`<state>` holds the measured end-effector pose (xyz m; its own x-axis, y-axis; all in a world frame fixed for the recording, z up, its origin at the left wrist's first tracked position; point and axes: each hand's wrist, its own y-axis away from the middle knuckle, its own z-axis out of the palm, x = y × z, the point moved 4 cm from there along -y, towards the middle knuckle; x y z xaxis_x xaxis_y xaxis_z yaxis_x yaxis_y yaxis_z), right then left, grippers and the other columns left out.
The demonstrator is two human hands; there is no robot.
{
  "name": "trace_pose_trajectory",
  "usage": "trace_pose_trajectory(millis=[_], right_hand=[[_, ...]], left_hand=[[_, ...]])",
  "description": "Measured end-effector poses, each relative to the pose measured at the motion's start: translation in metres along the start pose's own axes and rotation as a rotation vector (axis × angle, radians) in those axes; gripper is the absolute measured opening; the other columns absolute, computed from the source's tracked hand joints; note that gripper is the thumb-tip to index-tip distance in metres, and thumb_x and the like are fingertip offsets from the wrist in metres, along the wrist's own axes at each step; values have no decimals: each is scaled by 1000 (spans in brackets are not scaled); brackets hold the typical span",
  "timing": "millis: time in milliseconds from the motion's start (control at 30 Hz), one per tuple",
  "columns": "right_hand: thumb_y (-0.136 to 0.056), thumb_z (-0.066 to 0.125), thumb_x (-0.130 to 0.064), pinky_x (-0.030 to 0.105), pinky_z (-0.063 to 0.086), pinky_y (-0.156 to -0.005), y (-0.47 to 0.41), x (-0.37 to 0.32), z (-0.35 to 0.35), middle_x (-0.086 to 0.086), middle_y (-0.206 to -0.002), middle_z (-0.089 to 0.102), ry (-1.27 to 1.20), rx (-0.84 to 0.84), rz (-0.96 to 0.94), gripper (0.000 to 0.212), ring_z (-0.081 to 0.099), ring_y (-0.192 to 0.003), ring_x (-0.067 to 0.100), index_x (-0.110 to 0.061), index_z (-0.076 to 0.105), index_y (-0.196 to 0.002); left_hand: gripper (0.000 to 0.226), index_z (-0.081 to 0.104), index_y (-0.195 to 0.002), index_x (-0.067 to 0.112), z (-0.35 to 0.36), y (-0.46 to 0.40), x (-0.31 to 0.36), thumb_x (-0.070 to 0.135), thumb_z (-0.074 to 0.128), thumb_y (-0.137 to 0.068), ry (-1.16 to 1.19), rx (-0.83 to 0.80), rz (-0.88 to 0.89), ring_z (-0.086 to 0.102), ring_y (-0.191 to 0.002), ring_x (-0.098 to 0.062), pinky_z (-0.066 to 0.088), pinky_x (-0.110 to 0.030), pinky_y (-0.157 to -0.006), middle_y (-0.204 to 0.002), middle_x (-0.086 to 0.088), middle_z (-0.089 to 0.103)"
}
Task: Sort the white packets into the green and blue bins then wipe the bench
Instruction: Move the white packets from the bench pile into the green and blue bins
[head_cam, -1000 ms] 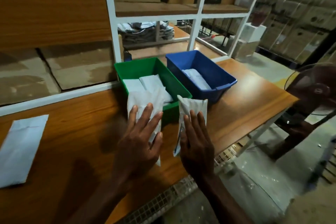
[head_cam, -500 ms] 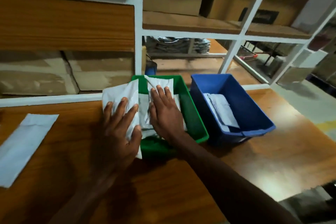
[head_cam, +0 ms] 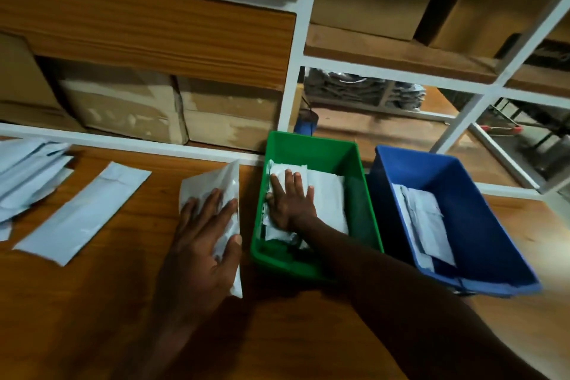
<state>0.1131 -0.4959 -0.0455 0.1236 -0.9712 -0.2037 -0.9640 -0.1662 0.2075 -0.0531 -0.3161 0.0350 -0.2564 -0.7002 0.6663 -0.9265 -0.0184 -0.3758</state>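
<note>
The green bin (head_cam: 311, 142) and the blue bin (head_cam: 484, 225) stand side by side on the wooden bench (head_cam: 92, 302). My right hand (head_cam: 290, 200) lies flat inside the green bin, pressing a white packet (head_cam: 288, 168) down beside another packet (head_cam: 328, 194). My left hand (head_cam: 200, 244) holds a second white packet (head_cam: 216, 182) just left of the green bin, thumb round its right edge. A few white packets (head_cam: 422, 219) lie in the blue bin. One loose packet (head_cam: 83, 210) and a pile of packets (head_cam: 27, 170) lie on the bench at the left.
A white shelf frame (head_cam: 291, 77) rises right behind the bins. Cardboard boxes (head_cam: 172, 111) fill the shelf behind the bench. A small blue container (head_cam: 305, 125) sits behind the green bin. Open floor shows beyond the blue bin at the right.
My right hand carried its packet from the bench front into the green bin and now presses it flat. My left hand moved its packet leftward, beside the bin. The view turned left.
</note>
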Motion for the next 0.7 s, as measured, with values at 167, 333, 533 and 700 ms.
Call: trace_pose_trajectory(millis=[167,333,533,700], right_hand=[[-105,19,-52,60,-6,-119,5,4,-24,10,-167,-14,-54,-27,-8,61,-15,-153,30,-30,2,-160],[-105,14,-54,53,-8,-120,79,43,-68,9,-167,-15,-88,240,54,64,-19,-152,28,-25,0,-160],[-86,-3,-63,46,0,-123,166,90,-41,3,-161,-18,-187,382,123,85,-14,-153,26,-20,3,-159],[-97,14,-55,35,3,-124,164,99,-30,4,-167,-1,-368,470,141,75,-8,-153,17,-14,12,-159]], left_hand=[[58,35,-146,39,12,-10,29,55,36,-91,-2,-38,23,6,-152,-14,11,-37,-118,-161,16,18],[61,37,-150,30,48,-46,70,49,35,-92,-97,-29,158,8,-152,-20,12,-39,-122,-161,7,21],[74,17,-157,24,154,-102,88,47,31,-87,-264,-296,142,5,-152,-33,17,-49,-121,-166,0,12],[64,-1,-157,25,239,-117,91,38,31,-103,-389,-559,78,-9,-151,-33,12,-57,-118,-166,-4,-11]])
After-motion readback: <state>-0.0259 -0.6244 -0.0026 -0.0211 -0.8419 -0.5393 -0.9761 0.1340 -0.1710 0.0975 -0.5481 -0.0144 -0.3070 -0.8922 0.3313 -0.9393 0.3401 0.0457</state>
